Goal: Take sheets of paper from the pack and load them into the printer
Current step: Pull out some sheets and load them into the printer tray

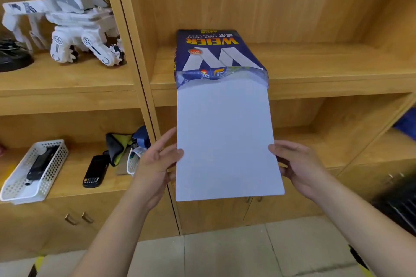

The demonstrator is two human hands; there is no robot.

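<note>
A blue pack of copy paper (213, 51) lies on the upper wooden shelf (326, 67), its torn open end facing me. A stack of white sheets (227, 139) sticks far out of that end, over the shelf edge. My left hand (155, 164) grips the stack's left edge, thumb on top. On the opposite edge, my right hand (297, 166) holds the stack the same way. The far end of the sheets is still inside the wrapper. No printer is clearly visible.
A white toy robot (67, 29) stands on the upper left shelf. Below it sit a white perforated basket (33, 171), a black handset (95, 171) and folded cloths (121, 144). A blurred dark object (398, 198) is at the right edge. Cabinet doors and tiled floor lie below.
</note>
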